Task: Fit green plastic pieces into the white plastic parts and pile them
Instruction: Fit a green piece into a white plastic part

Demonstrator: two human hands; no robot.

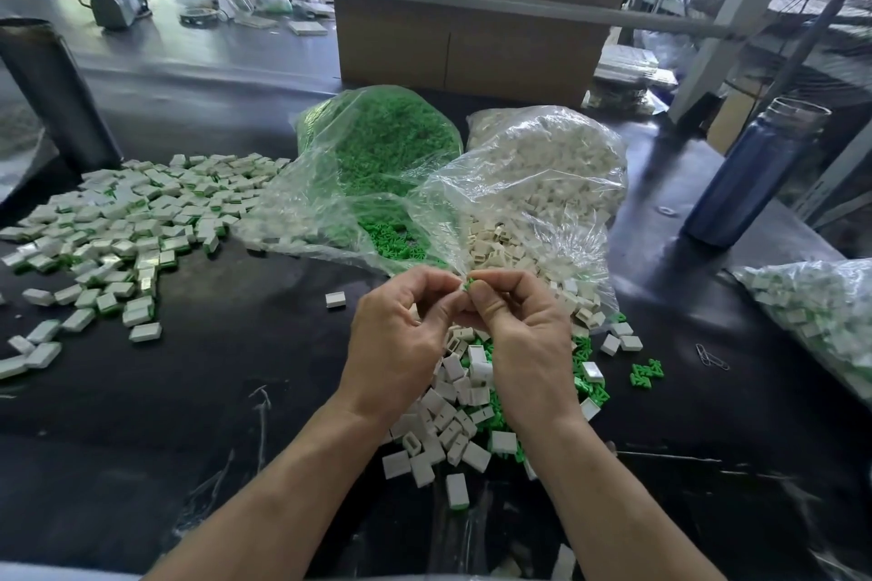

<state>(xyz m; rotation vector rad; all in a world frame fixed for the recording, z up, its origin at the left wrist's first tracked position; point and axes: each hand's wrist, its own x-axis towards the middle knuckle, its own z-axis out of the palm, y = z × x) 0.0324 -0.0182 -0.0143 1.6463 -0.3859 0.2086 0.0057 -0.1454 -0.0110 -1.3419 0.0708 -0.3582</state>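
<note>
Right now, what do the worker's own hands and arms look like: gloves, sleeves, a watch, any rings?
Both the left hand and the right hand are bare, with no gloves. Both forearms are uncovered up to the bottom edge of the picture, so no sleeves show. No watch, bracelet or ring is visible on either side. The fingernails are short and unpainted.

No text, label, brand, number or sign is legible anywhere.

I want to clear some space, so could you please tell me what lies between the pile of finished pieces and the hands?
In the head view, only one stray white part on bare black table.
</note>
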